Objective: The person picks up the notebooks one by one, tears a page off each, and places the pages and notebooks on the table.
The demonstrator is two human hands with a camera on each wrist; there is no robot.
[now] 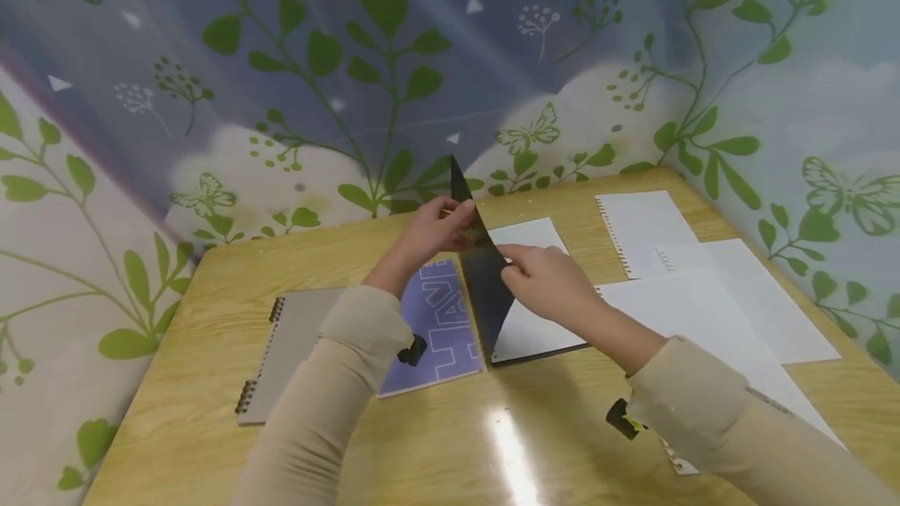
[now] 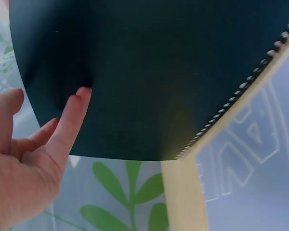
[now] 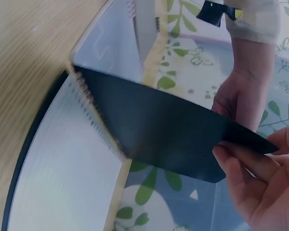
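A spiral notebook stands half open in the middle, its black cover (image 1: 485,279) raised nearly upright and slightly bent. White pages (image 1: 530,330) lie flat to the right of it. My right hand (image 1: 551,279) pinches the cover's free edge; in the right wrist view its fingers (image 3: 241,173) lie against the inner face. On the outer side is my left hand (image 1: 436,229). The left wrist view shows its fingers (image 2: 70,122) extended and touching the black surface, the thumb apart near the edge. Part of the left hand is hidden behind the cover in the right wrist view.
A purple notebook (image 1: 439,326) with outlined letters lies immediately left, partly under my left forearm. Further left sits a grey spiral notebook (image 1: 298,350). Several loose white sheets (image 1: 647,229) with torn perforated edges overlap at the right. A patterned wall borders the wooden table (image 1: 415,451).
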